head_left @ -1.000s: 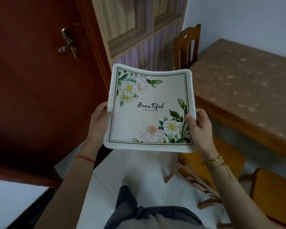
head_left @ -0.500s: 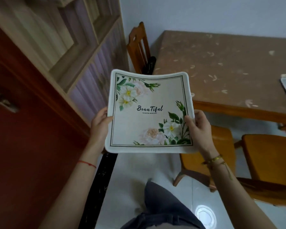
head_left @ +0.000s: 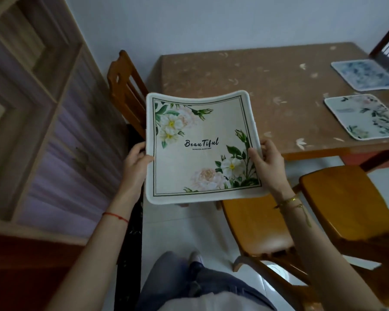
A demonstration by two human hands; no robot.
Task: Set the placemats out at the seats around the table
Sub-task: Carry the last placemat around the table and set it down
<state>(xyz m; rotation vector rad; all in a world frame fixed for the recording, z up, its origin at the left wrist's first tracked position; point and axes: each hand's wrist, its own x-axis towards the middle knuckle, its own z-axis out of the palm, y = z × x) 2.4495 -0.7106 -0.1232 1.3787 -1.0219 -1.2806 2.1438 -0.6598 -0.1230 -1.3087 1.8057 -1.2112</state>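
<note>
Left hand [head_left: 136,161] and right hand [head_left: 264,162] each pinch a side edge of the placemat [head_left: 201,147], held sagging in the air short of the worktop [head_left: 267,86]. A loose pinch could drop it onto the chair [head_left: 254,223].

Pale wall [head_left: 211,23], white tiled floor [head_left: 177,234], wooden cabinet [head_left: 43,108], orange chairs [head_left: 346,198].

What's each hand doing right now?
Left hand: closed on the floral placemat, left edge.
Right hand: closed on its right edge.
</note>
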